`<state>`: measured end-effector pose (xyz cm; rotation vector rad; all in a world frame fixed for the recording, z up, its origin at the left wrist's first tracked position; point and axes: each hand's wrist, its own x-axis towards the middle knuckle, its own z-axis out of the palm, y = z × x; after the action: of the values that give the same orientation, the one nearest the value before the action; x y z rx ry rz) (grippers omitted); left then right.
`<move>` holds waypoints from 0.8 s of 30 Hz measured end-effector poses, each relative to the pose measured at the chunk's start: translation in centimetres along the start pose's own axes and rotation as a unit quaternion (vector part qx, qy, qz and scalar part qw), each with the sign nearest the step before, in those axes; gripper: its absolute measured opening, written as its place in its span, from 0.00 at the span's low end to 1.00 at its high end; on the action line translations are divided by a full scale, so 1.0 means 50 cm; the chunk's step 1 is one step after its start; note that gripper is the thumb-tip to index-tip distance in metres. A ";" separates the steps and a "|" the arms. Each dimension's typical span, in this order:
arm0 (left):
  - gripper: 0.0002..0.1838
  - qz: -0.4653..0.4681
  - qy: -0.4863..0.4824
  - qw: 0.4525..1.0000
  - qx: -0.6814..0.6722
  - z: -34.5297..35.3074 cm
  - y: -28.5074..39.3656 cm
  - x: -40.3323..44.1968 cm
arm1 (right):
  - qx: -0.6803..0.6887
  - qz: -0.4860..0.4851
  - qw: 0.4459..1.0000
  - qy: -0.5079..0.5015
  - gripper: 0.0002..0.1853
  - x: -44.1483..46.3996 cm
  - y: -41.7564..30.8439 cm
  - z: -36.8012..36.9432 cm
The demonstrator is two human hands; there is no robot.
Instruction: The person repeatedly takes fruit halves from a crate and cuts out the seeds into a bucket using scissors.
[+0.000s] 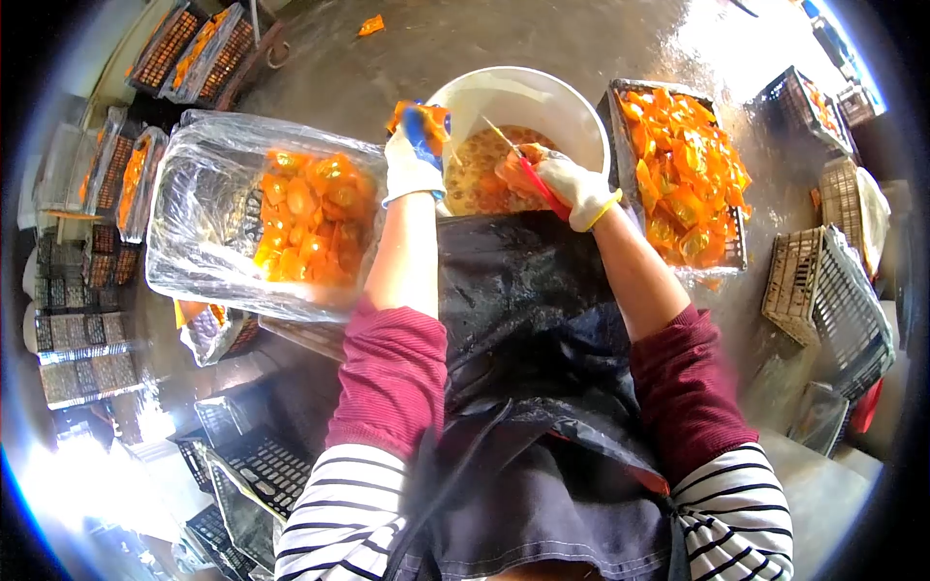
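Note:
My left hand, in a white glove with blue on it, is closed beside the white tub, with an orange piece of fruit at its fingers. How much of the piece lies in the grip is hidden. In my right hand, also gloved in white, is a knife with a red handle; its narrow blade points up and left over the tub. Orange shows around the right fingertips. Cloudy liquid with orange and brownish bits fills the tub's lower part.
Left of the tub, a plastic-lined crate holds glossy orange pieces. To the right, a dark crate is heaped with orange peel-like pieces. More crates stand at both sides. An orange scrap lies on the wet floor.

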<state>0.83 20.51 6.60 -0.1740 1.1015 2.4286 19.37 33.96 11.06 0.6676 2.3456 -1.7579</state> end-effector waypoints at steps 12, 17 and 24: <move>0.24 -0.030 0.022 0.998 -0.045 0.011 0.004 -0.009 | -0.076 -0.021 0.996 0.030 0.22 0.013 0.024 0.011; 0.23 -0.092 -0.023 0.972 -0.217 0.008 0.010 0.004 | -0.107 -0.055 0.992 0.030 0.23 0.031 0.046 0.014; 0.21 -0.112 -0.051 0.986 -0.110 0.007 0.025 -0.005 | -0.086 -0.017 0.995 0.037 0.21 0.012 0.025 0.017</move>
<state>0.47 19.97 7.77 -0.2299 0.7262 2.3219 19.26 33.59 9.47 0.6793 2.5357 -1.5451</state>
